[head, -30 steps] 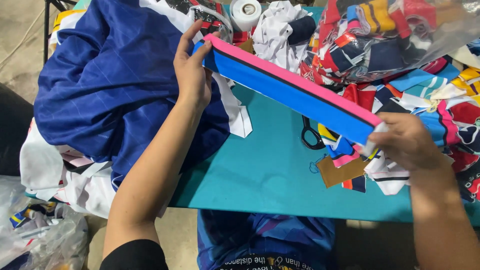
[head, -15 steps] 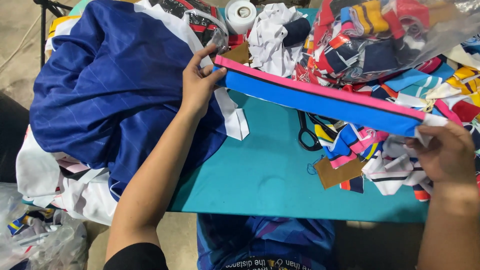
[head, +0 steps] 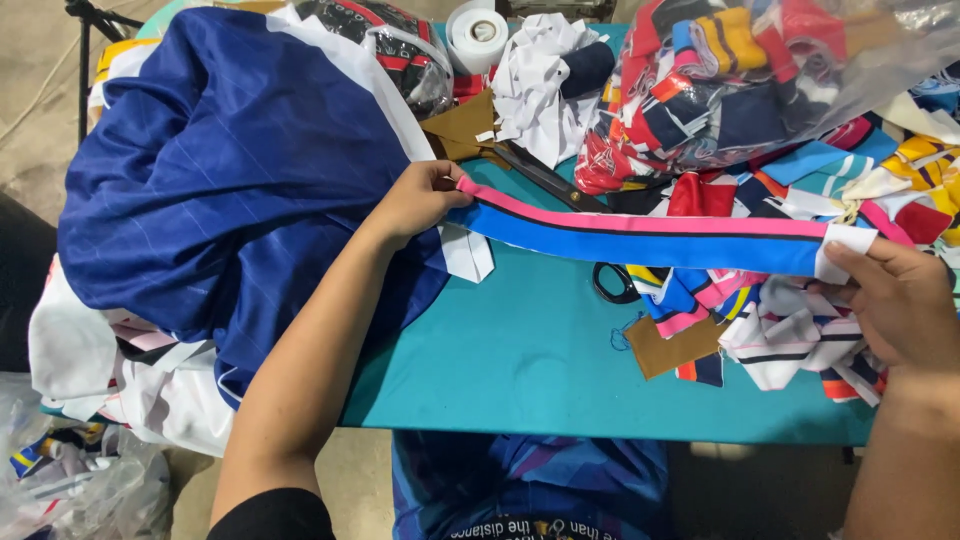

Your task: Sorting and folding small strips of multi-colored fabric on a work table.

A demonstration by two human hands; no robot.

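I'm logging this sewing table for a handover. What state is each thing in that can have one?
Fabric strip: stretched taut, held at both ends.
Left hand: pinching the strip's pink end.
Right hand: gripping the strip's white end.
Scissors: lying on the table, partly under the strip; blades look closed.
Tape roll: lying with its hole facing up.
Plastic bag: stuffed with fabric pieces.
Blue garment: heaped, crumpled.

1. We see bare teal table (head: 520, 370) below the stretched blue and pink strip (head: 640, 238); a hand could pass there.
2. The blue garment heap (head: 230, 180) blocks the left side.
3. The pile of fabric scraps (head: 780, 330) and the scissors (head: 612, 284) crowd the right.
4. The plastic bag of scraps (head: 760, 80) and the tape roll (head: 478, 32) close the far edge.
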